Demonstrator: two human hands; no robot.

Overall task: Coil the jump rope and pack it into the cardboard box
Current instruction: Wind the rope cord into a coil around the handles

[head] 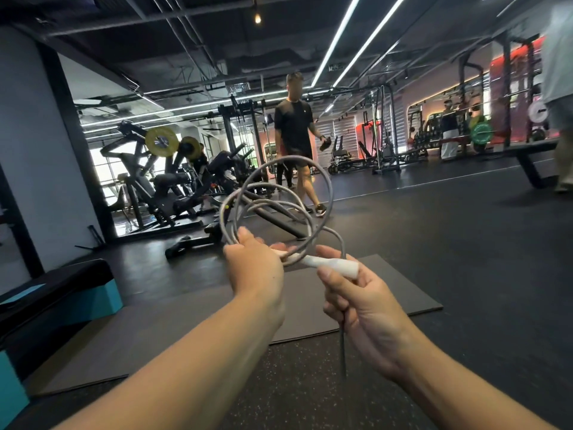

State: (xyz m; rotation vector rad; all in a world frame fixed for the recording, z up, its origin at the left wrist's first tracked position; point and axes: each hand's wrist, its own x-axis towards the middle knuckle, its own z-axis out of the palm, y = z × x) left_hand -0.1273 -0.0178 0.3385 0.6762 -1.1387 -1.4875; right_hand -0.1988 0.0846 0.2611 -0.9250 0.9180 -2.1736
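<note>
A grey jump rope (329,193) stands in several loose loops above my hands. My left hand (252,268) grips the gathered loops at their base, its fingers curled round them. A white handle (333,264) lies across between the hands, and my right hand (361,301) pinches it between thumb and fingers. A straight length of rope (343,349) hangs down below my right hand. No cardboard box is in view.
A dark mat (387,293) lies on the gym floor under my hands. A black and teal step box (59,293) stands at the left. A person in black (294,131) walks ahead among weight machines (161,181). Another person stands at the far right edge.
</note>
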